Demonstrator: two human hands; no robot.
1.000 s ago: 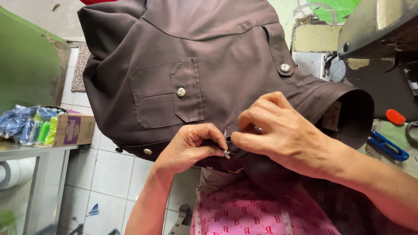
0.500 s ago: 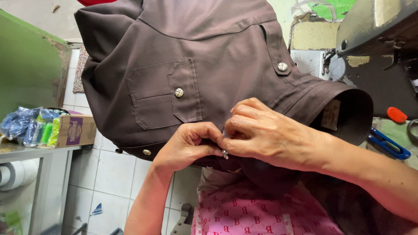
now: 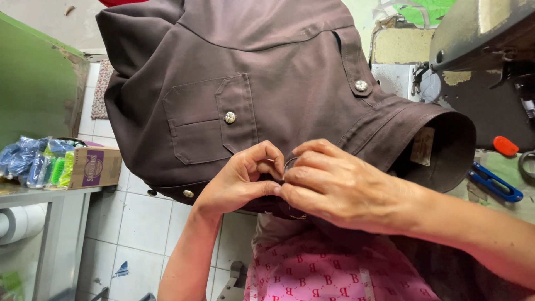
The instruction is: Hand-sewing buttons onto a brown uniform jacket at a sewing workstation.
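Single head-worn view, looking steeply down, close over the hands [image 3: 295,187] and lap

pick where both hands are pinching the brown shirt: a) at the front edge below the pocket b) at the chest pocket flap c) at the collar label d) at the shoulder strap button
a: the left hand and right hand meet fingertip to fingertip on the brown shirt at its front edge, below the chest pocket.

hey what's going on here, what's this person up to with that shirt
A person is working on a dark brown shirt draped in front of them. The left hand and right hand meet at its front edge, fingertips pinching the fabric together in a tight grip around something small, mostly hidden. The chest pocket button shows above. Blue snips lie on the bench to the right, untouched.
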